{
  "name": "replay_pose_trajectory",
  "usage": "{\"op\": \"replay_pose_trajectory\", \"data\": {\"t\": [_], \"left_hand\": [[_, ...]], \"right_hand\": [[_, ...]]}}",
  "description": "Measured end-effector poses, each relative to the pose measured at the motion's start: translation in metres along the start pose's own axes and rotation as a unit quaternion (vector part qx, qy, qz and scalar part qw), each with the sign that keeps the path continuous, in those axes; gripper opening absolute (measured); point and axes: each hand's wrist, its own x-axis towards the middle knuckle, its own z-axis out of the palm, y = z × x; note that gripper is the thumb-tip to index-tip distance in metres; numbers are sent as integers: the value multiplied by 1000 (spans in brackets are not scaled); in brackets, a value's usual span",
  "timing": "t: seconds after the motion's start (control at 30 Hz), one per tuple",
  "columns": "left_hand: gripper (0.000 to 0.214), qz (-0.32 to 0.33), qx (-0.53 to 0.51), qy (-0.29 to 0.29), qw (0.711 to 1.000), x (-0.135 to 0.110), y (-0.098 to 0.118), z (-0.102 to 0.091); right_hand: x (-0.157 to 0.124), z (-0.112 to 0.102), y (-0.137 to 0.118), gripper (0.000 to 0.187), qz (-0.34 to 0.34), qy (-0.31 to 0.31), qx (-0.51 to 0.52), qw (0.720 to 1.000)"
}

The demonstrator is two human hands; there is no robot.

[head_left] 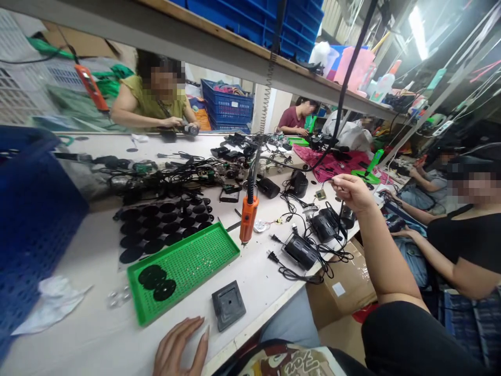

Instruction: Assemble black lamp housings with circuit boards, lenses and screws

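My left hand (182,344) rests at the table's front edge with its fingers apart and nothing in them. Just beyond its fingertips lies a dark grey square block (228,307) with a recessed top. Raised over the right side of the table, my right hand (354,192) pinches a thin black wire (327,180), which runs down towards a small square circuit board (321,195). Below that hand lie two black device housings (299,250) with plugs and coiled cords. An orange electric screwdriver (248,219) hangs upright in the middle, touched by neither hand.
A green perforated tray (135,297) holds black discs and scattered small screws. Behind it lies a sheet of round black pads (151,227). Tangled cables and boards (188,175) cover the middle. A blue crate (39,224) stands left. Co-workers sit across and to the right.
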Motion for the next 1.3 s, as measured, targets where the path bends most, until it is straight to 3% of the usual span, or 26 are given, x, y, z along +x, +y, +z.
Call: {"op": "replay_pose_trajectory", "data": {"t": [0.13, 0.23, 0.4, 0.53, 0.6, 0.7, 0.77, 0.83, 0.93, 1.03, 1.17, 1.23, 1.3], "left_hand": [[16, -36, -6, -12, 999, 2, 13, -5], [15, -85, -42, -12, 995, 4, 21, -8], [18, -138, -40, -40, 989, 0, 26, -9], [17, -167, -49, -42, 984, -1, 30, -10], [17, -182, -54, -46, 981, 0, 32, -11], [17, -201, -57, -52, 977, 2, 34, -11], [17, -208, -58, -56, 975, 3, 35, -12], [17, -210, -59, -60, 974, 3, 35, -12], [18, -209, -57, -64, 974, 3, 34, -13], [17, -207, -51, -64, 975, 3, 33, -14], [16, -202, -40, -63, 977, 3, 32, -13], [16, -199, -33, -62, 978, 4, 32, -14], [16, -196, -25, -58, 979, 5, 32, -15]], "right_hand": [[-23, 20, -21, 39, 25, -53, -30, 998], [-32, 42, -17, 38, 29, -141, -115, 983], [-44, 90, 22, 40, 75, -249, -210, 942], [-56, 103, 57, 37, 99, -292, -219, 926], [-62, 97, 72, 32, 118, -360, -247, 892], [-76, 88, 92, 16, 117, -469, -363, 797], [-88, 87, 105, 12, 90, -497, -446, 738], [-100, 90, 116, 12, 68, -493, -492, 714], [-103, 99, 127, 7, 52, -474, -510, 716], [-78, 110, 134, 13, 25, -435, -528, 729], [-19, 134, 151, 46, -30, -326, -574, 750], [7, 150, 164, 72, -49, -316, -585, 746], [24, 163, 174, 85, -56, -339, -585, 735]]}}
